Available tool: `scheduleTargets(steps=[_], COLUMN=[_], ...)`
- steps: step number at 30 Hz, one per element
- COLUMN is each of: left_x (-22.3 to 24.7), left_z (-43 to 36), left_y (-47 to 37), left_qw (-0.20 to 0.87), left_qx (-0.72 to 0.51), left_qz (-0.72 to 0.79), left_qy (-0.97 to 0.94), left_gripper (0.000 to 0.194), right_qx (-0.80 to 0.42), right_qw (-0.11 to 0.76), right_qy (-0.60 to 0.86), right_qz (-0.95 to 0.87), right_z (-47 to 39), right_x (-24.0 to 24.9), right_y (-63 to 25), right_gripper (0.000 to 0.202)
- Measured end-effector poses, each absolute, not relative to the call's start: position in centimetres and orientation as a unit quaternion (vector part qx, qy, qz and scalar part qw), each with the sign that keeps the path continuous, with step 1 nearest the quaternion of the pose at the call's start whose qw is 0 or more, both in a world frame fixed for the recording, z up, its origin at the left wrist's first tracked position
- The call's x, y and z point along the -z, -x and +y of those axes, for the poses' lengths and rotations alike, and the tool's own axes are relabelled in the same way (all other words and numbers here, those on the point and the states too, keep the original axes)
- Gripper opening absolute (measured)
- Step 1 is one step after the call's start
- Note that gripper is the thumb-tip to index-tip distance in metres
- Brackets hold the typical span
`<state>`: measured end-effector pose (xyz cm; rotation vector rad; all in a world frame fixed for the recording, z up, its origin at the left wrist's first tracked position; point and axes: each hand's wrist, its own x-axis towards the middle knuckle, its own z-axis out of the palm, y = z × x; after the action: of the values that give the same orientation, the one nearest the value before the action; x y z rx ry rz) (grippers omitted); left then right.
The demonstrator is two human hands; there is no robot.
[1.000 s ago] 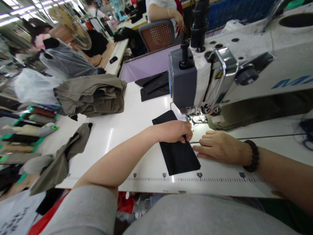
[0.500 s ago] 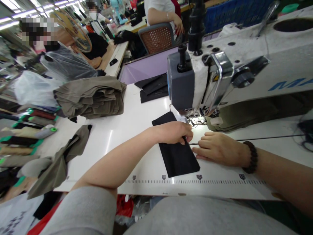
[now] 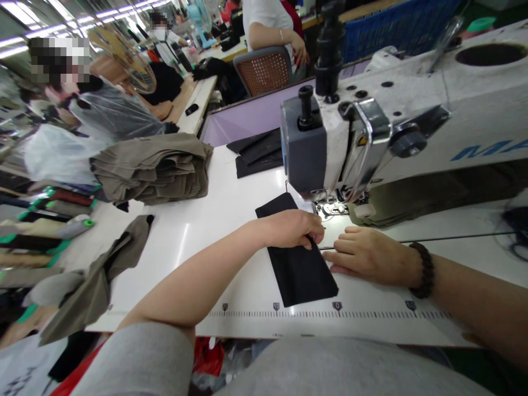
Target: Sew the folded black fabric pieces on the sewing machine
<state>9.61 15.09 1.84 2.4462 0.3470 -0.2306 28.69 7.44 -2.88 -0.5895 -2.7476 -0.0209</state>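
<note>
In the head view, a busy sewing room is stretching out behind a white table [image 3: 231, 225], with at least three other people [image 3: 264, 30] sitting or standing further back. One sewing machine [image 3: 305, 151] is standing at the right of the table. One black fabric piece [image 3: 303, 278] is lying flat and slanted on the table, just in front of the needle area. The left hand [image 3: 292, 228] is resting across it, thumb and fingers pinching near its right edge. The right hand [image 3: 365, 256] is lying palm down, fingers loosely extended, index fingertip near that same edge; whether it is touching is hard to tell. The piece is probably light, flexible and not fragile, firm enough for gripping by an edge while a palm is flattening it. Behind, at least two black pieces [image 3: 259, 157] are overlapping; one grey-brown stack [image 3: 152, 168] is holding too many layers for counting.
</note>
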Motion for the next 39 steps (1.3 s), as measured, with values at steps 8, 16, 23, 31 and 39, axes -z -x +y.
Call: scheduleTargets(steps=[8, 16, 23, 31, 39], left_x=[-1.7, -0.9, -0.6, -0.7, -1.0], left_z=[15.1, 15.1, 15.1, 15.0, 14.7], left_y=[-9.3, -8.4, -8.1, -8.1, -8.8], left_qw=[0.355, 0.391, 0.393, 0.394, 0.358], left_qx=[0.083, 0.036, 0.023, 0.021, 0.034], left_qz=[0.138, 0.134, 0.146, 0.143, 0.169], left_qy=[-0.921, -0.91, -0.908, -0.908, -0.918], left_gripper=[0.012, 0.012, 0.008, 0.008, 0.011], right_qx=[-0.007, -0.015, -0.017, -0.017, 0.006], right_qw=[0.179, 0.185, 0.186, 0.137, 0.134], right_qy=[0.211, 0.214, 0.224, 0.239, 0.232], right_qz=[-0.961, -0.959, -0.956, -0.961, -0.963], right_z=[7.5, 7.6, 7.4, 7.5, 7.4], right_x=[2.9, 2.7, 2.7, 2.8, 2.8], right_y=[-28.7, -28.5, -28.5, -28.3, -28.3], right_gripper=[0.026, 0.025, 0.023, 0.02, 0.021])
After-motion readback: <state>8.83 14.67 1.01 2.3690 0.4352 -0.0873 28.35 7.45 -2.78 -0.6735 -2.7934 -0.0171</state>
